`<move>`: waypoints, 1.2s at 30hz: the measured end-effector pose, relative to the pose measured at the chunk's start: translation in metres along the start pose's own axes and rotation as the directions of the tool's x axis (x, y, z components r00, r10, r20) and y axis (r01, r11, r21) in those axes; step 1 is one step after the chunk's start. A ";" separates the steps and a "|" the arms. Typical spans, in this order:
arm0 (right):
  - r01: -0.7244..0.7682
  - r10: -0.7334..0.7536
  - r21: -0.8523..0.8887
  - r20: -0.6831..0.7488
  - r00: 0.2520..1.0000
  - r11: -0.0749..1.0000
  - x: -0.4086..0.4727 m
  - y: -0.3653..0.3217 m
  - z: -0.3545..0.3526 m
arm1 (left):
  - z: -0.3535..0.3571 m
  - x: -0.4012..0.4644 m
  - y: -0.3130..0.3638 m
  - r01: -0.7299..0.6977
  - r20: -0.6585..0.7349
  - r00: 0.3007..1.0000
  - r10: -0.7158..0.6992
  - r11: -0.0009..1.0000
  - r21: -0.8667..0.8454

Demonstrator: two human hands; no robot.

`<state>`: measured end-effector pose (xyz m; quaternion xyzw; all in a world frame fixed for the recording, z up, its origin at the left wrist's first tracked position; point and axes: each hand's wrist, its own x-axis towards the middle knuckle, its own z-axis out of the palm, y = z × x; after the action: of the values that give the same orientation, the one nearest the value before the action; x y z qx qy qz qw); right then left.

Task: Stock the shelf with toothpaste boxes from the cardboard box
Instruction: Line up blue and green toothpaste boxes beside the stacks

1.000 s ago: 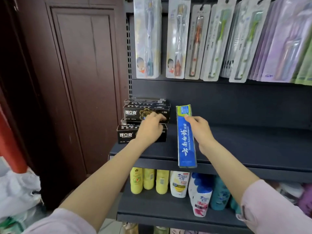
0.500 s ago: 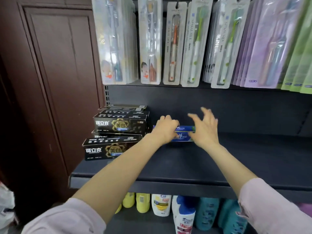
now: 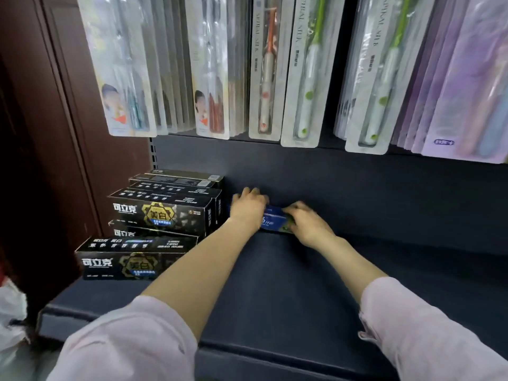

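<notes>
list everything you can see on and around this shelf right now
blue toothpaste box: one, blue, lying flat at the back of the shelf, right of the black stack
black toothpaste boxes: a stack, exact count unclear, black with gold print, shelf's left end
dark shelf: one, navy
toothbrush packs: many, clear, green and purple, hanging above
brown wooden door: one, at left
left hand: on the blue box's left end
right hand: on its right end

head view | looks forward and down | close to dark shelf [image 3: 302, 284] | single view
</notes>
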<state>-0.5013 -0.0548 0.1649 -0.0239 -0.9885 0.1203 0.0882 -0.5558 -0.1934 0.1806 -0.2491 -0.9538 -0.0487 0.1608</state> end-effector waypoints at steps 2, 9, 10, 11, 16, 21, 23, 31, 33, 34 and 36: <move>0.011 -0.011 -0.003 0.008 1.000 1.000 0.006 0.001 0.006 | 0.007 0.000 0.001 0.068 0.019 0.998 -0.068 0.998 0.014; 0.028 -0.028 -0.030 0.025 0.999 0.999 0.001 0.003 0.007 | 0.009 -0.011 0.007 0.153 0.080 0.986 -0.148 0.987 -0.057; 0.027 -0.027 -0.004 0.018 0.999 1.000 -0.006 0.001 0.005 | 0.007 -0.015 0.008 0.149 0.071 0.987 -0.144 0.987 -0.067; 0.027 -0.028 0.024 0.003 1.000 0.999 -0.014 -0.001 0.002 | 0.005 -0.021 0.009 0.137 0.051 0.990 -0.134 0.988 -0.070; -0.017 0.026 0.083 -0.114 0.993 0.996 -0.067 -0.021 -0.012 | -0.012 -0.058 0.019 0.085 0.007 0.996 -0.085 0.967 -0.239; -0.109 0.144 0.156 -0.234 0.962 0.982 -0.133 -0.039 -0.023 | -0.027 -0.107 0.039 0.072 0.044 0.997 -0.059 0.893 -0.444; -0.144 0.199 0.202 -0.287 0.937 0.969 -0.164 -0.042 -0.029 | -0.033 -0.127 0.051 0.051 0.035 0.999 -0.039 0.852 -0.520; -0.300 0.349 0.206 -0.274 0.896 0.932 -0.298 -0.010 -0.047 | -0.053 -0.215 0.137 -0.109 -0.004 0.989 0.146 0.724 -0.681; -0.366 0.398 0.174 -0.227 0.889 0.914 -0.328 0.006 -0.045 | -0.048 -0.236 0.164 -0.126 0.033 0.979 0.203 0.718 -0.684; -0.401 0.424 0.147 -0.194 0.885 0.904 -0.344 0.016 -0.042 | -0.043 -0.247 0.180 -0.121 0.068 0.971 0.227 0.721 -0.683; -0.444 0.452 0.090 -0.107 0.886 0.891 -0.376 0.040 -0.031 | -0.029 -0.271 0.212 -0.099 0.143 0.955 0.261 0.732 -0.674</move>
<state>-0.1249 -0.0347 0.1212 -0.2562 -0.9445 0.1668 0.1205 -0.2201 -0.1384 0.1210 -0.3855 -0.8578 -0.3372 -0.0439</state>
